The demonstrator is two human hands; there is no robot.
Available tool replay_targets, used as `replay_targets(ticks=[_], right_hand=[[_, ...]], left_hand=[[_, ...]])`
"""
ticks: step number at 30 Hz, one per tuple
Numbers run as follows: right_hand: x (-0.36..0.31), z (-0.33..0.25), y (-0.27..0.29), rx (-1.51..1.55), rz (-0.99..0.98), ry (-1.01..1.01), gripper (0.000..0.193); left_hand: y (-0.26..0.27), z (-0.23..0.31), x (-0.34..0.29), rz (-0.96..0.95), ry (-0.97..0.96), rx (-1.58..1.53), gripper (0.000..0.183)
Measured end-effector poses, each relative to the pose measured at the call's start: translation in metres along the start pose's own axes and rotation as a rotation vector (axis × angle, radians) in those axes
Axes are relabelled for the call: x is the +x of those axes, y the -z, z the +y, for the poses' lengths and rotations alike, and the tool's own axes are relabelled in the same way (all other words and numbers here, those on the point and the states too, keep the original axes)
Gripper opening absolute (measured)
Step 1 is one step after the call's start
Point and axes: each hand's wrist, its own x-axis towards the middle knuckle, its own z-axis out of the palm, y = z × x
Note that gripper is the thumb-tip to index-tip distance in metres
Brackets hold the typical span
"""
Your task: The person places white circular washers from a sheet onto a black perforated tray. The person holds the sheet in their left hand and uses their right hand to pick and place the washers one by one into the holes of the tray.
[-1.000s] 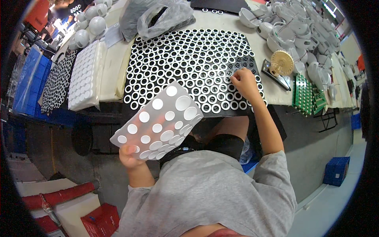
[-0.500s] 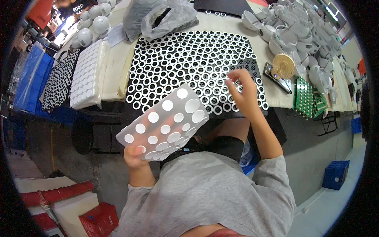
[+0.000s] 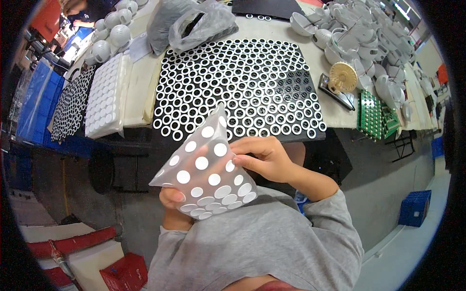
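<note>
Translucent dot sheet point(image 3: 206, 169) sits pinched in your left hand point(image 3: 173, 198) at its near edge; right hand point(image 3: 264, 157) fingertips pinch a white dot on its right edge, touching.

The table point(image 3: 335, 114) edge ahead is packed: a black mat of white rings point(image 3: 238, 87) fills the middle, grey bags point(image 3: 189, 22) behind, white shells point(image 3: 369, 43) right. Open air remains below the edge.
</note>
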Motion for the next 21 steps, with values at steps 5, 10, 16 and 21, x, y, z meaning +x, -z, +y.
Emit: replay_targets(ticks=[5, 10, 16, 21], right_hand=[[0.0, 0.011, 0.002, 0.661, -0.103, -0.244, 0.015], [0.002, 0.022, 0.002, 1.116, -0.215, -0.353, 0.012], [0.001, 0.014, 0.007, 0.628, -0.06, -0.33, 0.012], [-0.001, 0.009, 0.003, 0.292, -0.003, -0.21, 0.008]], left_hand=[[0.01, 0.001, -0.005, 0.01, -0.017, -0.066, 0.08], [0.022, -0.001, -0.004, 0.0, -0.039, -0.127, 0.079], [0.031, -0.001, -0.007, -0.006, -0.053, -0.164, 0.079], [0.045, -0.003, -0.011, -0.016, -0.044, -0.186, 0.078]])
